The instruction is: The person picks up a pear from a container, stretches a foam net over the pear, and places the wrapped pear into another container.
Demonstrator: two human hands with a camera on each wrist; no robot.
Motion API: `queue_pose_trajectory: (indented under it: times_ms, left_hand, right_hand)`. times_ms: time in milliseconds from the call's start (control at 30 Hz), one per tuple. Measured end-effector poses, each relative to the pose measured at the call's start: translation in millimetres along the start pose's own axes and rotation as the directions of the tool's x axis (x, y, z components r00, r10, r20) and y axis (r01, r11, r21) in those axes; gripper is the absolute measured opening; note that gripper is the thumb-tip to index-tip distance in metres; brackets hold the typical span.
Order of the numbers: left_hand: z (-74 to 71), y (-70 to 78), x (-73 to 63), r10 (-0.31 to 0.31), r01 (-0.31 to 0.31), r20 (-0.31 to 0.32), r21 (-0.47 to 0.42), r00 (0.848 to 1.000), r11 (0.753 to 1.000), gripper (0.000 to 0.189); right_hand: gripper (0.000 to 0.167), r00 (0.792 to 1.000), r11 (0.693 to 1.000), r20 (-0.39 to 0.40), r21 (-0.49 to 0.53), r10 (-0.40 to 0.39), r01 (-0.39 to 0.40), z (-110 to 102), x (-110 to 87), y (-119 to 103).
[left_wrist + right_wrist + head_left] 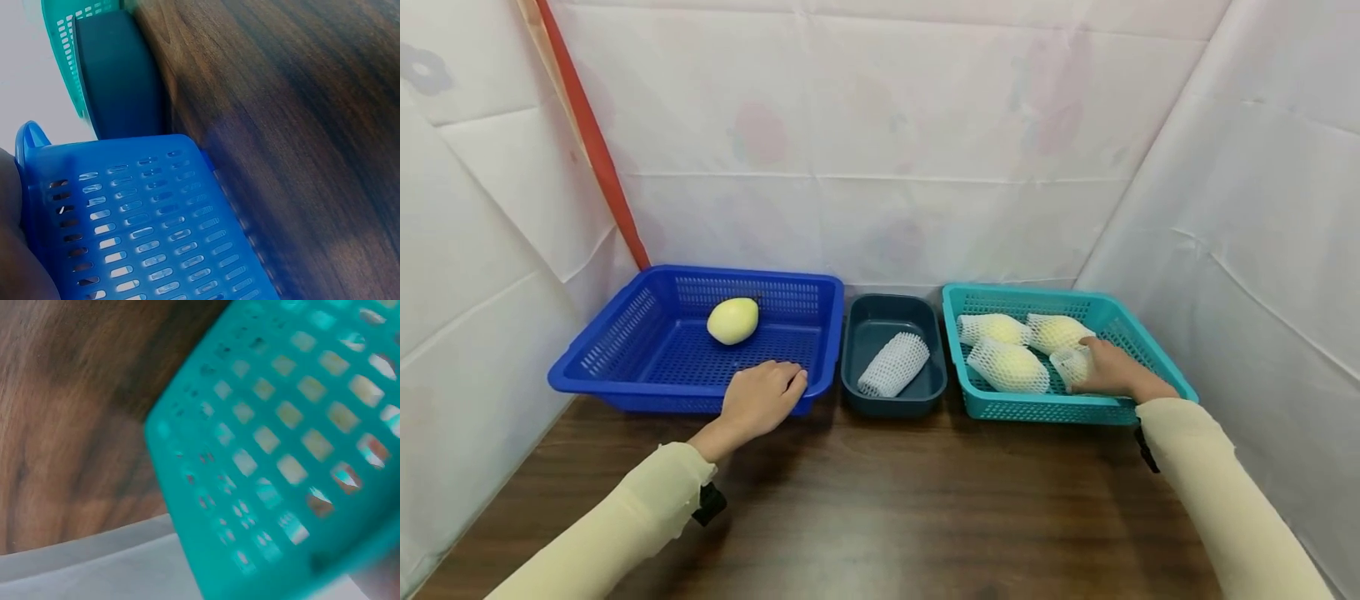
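Observation:
My right hand [1107,368] reaches into the teal basket [1157,367] and grips a pale yellow fruit in a white foam net [1070,365]. Beside it in the basket lie more netted fruits, one of them a netted fruit [1011,367] near the front wall. My left hand [762,398] rests palm down at the front rim of the blue basket [647,389], its fingers loosely bent and holding nothing. Farther back in that basket sits a bare pale yellow fruit [733,321]. The right wrist view shows mainly the teal basket's slotted wall [275,437], which hides the grip.
Between the baskets stands a dark teal tub [893,406] with an empty-looking white foam net [895,364] in it. All three containers line the back of the brown wooden table [880,508]. White cloth [880,150] hangs behind and at both sides.

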State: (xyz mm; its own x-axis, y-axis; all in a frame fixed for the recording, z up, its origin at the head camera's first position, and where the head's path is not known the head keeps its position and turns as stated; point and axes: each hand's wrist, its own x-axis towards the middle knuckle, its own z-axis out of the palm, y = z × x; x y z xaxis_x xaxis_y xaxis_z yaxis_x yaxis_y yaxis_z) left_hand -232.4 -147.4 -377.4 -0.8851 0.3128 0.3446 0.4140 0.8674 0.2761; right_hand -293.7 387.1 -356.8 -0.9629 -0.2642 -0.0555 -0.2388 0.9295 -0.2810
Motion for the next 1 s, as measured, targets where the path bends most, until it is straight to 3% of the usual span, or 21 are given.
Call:
queue_pose_trajectory:
  times_ms: [233, 367, 633, 800, 1000]
  left_hand:
    - [-2.9, -3.8, 3.1, -0.005, 0.005, -0.005, -0.004, 1.0, 1.0, 0.036]
    - [-1.3, -3.8, 2.9, -0.005, 0.005, 0.009, -0.012, 1.0, 1.0, 0.037]
    - [1.7, -2.4, -0.9, 0.003, -0.003, 0.014, -0.017, 1.0, 1.0, 0.037]
    - [1.8, -2.7, -0.8, 0.006, -0.006, 0.014, -0.012, 1.0, 1.0, 0.037]
    - [2.7, -3.1, -0.4, 0.004, -0.004, 0.009, -0.008, 1.0, 1.0, 0.036]
  right_hand:
    - [0.08, 0.994, 0.997, -0.092, 0.021, -0.066, 0.069, -26.7, -10.2, -34.4]
    - [0.077, 0.981, 0.99, -0.145, 0.047, -0.127, 0.135, -29.4, -20.6, -57.7]
    - [0.063, 0.947, 0.966, -0.203, 0.018, -0.249, 0.258, -2.6, -29.5, -109.4]
    - [0.05, 0.921, 0.945, -0.218, -0.019, -0.322, 0.326, 20.8, -29.0, -130.7]
    - [0.043, 0.923, 0.946, -0.209, -0.062, -0.324, 0.318, 46.7, -22.8, -138.4]
